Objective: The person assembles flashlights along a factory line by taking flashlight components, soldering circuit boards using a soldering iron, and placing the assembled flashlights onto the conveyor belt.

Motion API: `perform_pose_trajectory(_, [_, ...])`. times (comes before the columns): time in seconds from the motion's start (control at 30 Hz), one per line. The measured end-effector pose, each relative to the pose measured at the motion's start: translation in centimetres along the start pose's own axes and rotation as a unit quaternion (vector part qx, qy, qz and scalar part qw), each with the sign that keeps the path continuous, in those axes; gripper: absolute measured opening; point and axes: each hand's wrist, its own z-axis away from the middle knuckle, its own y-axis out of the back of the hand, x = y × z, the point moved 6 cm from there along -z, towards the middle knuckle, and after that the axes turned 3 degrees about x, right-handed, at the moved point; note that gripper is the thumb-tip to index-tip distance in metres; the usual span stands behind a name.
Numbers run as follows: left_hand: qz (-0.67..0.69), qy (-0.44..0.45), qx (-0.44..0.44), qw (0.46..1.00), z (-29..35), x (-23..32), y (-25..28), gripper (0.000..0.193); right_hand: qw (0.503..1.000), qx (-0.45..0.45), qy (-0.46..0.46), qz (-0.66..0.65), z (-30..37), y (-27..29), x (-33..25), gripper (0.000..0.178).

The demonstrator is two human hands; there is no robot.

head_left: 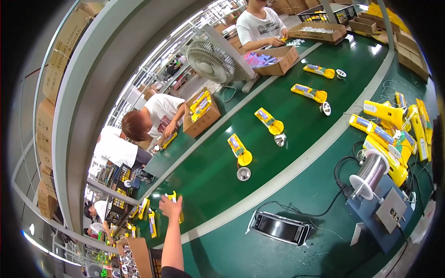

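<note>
My left hand (170,207) reaches out over the near left part of the green belt. Its fingers are bent around a yellow flashlight housing (173,196), which they partly hide. Just left of it lies another yellow housing (152,223) with a battery inside. Farther along the belt are several open yellow housings, among them one (238,149) wired to a round silver reflector (243,173) and one (269,121) beside its own reflector (280,140). My right hand is out of view.
On the green bench at right stand a solder wire spool (371,173) on a blue stand and a pile of yellow housings (384,134). A black framed tray (281,228) lies nearer. A fan (211,60), cartons (201,116) and co-workers line the far side. A carton of reflectors (132,257) is low left.
</note>
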Motion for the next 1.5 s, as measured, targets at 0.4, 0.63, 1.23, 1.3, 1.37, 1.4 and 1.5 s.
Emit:
perform_pose_trajectory(0.4, [0.211,-0.161,-0.286,0.921,6.1,29.7,3.4,0.070,0.997,0.036,0.047,-0.057,0.2,-0.2,0.9,0.013])
perform_pose_trajectory(0.63, [0.082,-0.314,-0.318,0.891,5.7,24.5,7.7,0.047,0.965,0.089,0.243,0.025,0.6,0.4,-0.5,0.006])
perform_pose_trajectory(1.23, [0.192,-0.731,-0.334,0.562,32.1,-4.6,25.8,0.035,0.959,0.060,0.162,-0.224,0.5,-0.5,1.8,0.011])
perform_pose_trajectory(1.3, [0.215,-0.716,-0.331,0.576,33.4,-5.7,25.8,0.027,0.966,0.051,0.148,-0.206,0.6,-0.6,1.8,0.010])
perform_pose_trajectory(1.37, [0.232,-0.705,-0.266,0.615,33.3,-6.9,26.3,0.033,0.970,0.020,0.138,-0.199,0.6,-0.9,1.9,0.010])
perform_pose_trajectory(1.4, [0.263,-0.629,-0.257,0.685,32.6,-7.6,26.5,0.038,0.967,0.034,0.128,-0.219,0.6,-0.8,2.2,0.009])
perform_pose_trajectory(1.5, [0.275,-0.449,-0.216,0.822,32.9,-9.6,27.5,0.049,0.965,0.046,0.133,-0.224,0.7,-0.8,2.4,0.009])
